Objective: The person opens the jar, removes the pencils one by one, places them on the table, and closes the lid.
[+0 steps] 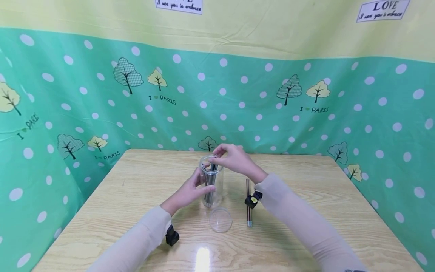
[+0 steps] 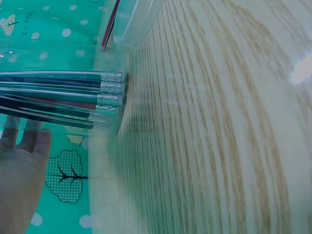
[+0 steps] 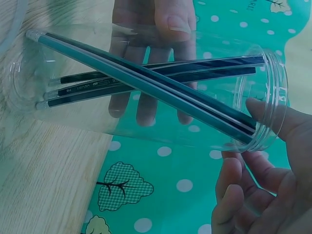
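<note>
A clear plastic jar (image 1: pixel 219 189) stands on the table with several dark pencils (image 3: pixel 146 87) leaning inside it at differing angles. Their silver ends (image 2: pixel 109 87) rest at the jar's bottom. My left hand (image 1: pixel 188 192) grips the jar from the left, with the thumb in front and the fingers (image 3: pixel 146 109) behind. At the mouth is my right hand (image 1: pixel 234 158). Its thumb (image 3: pixel 273 114) overlaps the rim close to the pencils' upper ends, while its loosely bent fingers (image 3: pixel 231 180) stay outside the jar.
A round clear lid (image 1: pixel 221 220) lies on the table in front of the jar. Two more pencils (image 1: pixel 249 217) lie side by side to the right, under the right wrist. The wooden table (image 1: pixel 142 181) ends at a green dotted curtain (image 1: pixel 238 94).
</note>
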Demonstrator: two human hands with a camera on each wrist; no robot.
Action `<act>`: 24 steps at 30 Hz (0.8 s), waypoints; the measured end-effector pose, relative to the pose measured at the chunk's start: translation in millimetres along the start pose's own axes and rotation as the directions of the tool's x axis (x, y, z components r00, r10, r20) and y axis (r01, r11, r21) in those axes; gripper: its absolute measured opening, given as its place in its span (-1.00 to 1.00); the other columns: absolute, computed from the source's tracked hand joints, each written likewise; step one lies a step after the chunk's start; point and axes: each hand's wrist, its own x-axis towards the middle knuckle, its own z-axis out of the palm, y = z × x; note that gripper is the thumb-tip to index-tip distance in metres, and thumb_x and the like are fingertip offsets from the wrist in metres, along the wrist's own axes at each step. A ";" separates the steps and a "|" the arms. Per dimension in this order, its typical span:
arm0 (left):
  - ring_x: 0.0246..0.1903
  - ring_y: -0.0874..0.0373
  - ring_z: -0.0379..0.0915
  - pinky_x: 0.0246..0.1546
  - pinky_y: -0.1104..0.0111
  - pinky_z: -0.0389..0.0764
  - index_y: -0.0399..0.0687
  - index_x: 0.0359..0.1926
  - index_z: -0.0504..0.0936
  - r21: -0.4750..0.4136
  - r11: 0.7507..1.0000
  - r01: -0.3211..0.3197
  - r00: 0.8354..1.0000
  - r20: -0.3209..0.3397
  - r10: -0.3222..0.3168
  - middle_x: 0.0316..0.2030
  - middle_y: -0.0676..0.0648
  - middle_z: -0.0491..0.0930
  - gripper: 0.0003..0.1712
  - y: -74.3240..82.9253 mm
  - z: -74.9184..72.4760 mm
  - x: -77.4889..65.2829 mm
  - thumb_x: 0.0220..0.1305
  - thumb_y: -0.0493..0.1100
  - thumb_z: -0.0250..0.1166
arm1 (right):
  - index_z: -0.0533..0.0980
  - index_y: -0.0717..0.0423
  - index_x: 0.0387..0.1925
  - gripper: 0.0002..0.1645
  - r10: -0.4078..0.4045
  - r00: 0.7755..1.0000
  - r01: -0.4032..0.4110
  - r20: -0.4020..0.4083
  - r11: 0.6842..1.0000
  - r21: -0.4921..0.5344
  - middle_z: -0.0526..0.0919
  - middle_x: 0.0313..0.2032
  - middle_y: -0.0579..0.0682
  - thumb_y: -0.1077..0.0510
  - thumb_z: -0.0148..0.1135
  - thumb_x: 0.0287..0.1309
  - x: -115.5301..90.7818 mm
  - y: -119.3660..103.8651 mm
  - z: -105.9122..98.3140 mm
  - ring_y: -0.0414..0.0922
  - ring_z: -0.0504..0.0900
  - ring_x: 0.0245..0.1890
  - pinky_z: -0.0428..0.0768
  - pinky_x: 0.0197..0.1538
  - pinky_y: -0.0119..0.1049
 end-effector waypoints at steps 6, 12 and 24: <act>0.36 -0.13 0.26 0.35 -0.22 0.16 0.40 0.55 -0.03 0.010 1.000 0.010 1.000 -0.004 -0.010 0.41 -0.10 0.31 -0.03 -0.9 -0.3 0.7 0.32 0.00 0.39 | 0.66 0.01 -0.16 -0.65 0.008 1.000 -0.008 0.008 1.000 -0.016 0.67 -0.29 -0.14 -0.11 0.46 0.15 1.4 -0.7 0.0 -0.16 0.60 -0.35 0.60 -0.30 -0.27; 0.37 -0.13 0.25 0.35 -0.21 0.15 0.40 0.55 -0.02 0.007 1.000 0.007 1.000 -0.002 -0.007 0.41 -0.11 0.31 -0.04 -1.3 -0.2 0.9 0.33 -0.01 0.38 | 0.66 0.01 -0.18 -0.69 0.006 1.000 -0.006 0.000 1.000 -0.021 0.67 -0.29 -0.13 -0.10 0.43 0.18 0.2 -1.0 -0.3 -0.16 0.60 -0.35 0.59 -0.30 -0.28; 0.36 -0.17 0.25 0.33 -0.23 0.19 0.30 0.57 -0.01 0.005 1.000 0.023 1.000 -0.010 -0.023 0.38 -0.13 0.34 -0.02 -0.7 0.1 0.7 0.31 0.01 0.39 | 0.69 -0.05 -0.19 -0.73 0.040 0.999 -0.040 -0.008 0.999 -0.001 0.68 -0.28 -0.16 -0.13 0.36 0.25 -1.8 -3.2 -2.9 -0.18 0.63 -0.29 0.61 -0.22 -0.23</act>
